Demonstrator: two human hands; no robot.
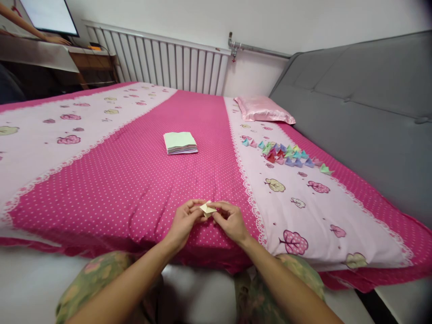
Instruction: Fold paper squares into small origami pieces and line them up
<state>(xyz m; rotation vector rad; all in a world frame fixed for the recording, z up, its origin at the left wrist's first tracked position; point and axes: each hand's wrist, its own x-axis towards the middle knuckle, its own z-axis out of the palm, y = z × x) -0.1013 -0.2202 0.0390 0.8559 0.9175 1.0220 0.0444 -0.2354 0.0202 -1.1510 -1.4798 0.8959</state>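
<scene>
My left hand (184, 221) and my right hand (230, 219) meet over the near edge of the pink dotted bed sheet (141, 180). Together they pinch a small pale yellow folded paper piece (207, 209), fingers closed on it from both sides. Farther up the bed lies a stack of square coloured papers (180, 142) with a light green sheet on top. To the right, a cluster of several small folded paper shapes (286, 154) in many colours lies on the pale flowered strip.
A pink satin pillow (263, 109) lies by the grey padded headboard (364, 103) on the right. A white radiator (162, 58) lines the far wall. At top left another person's arm (30, 29) reaches over a desk near a screen (49, 15).
</scene>
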